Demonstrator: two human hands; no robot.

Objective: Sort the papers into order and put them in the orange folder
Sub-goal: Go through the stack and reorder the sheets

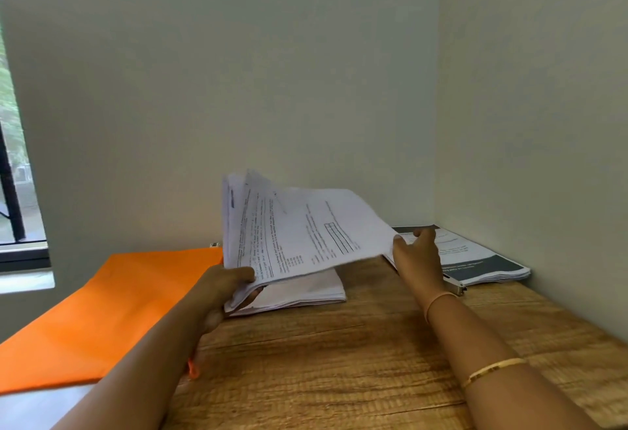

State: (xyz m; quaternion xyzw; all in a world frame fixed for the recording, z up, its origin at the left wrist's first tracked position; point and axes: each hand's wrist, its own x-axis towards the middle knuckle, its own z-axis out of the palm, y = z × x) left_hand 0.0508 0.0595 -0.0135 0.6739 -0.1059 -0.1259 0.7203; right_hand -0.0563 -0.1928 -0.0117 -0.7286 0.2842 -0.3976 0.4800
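Left hand (227, 285): grips the near-left corner of a fanned sheaf of printed white papers (299, 232), lifted over a flat white paper stack (306, 290).
Right hand (416, 256): at the sheaf's right edge; hold too blurred to tell.
Flat orange folder (119, 300): lies left on the wooden table (339, 361).

Head-worn, forward-down, close over desk (339, 361)

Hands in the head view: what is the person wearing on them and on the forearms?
No gloves and no sleeves in view: left hand and right hand are bare, as are both forearms. The right arm carries a thin pale band at the wrist and a slim gold bangle farther up the forearm.
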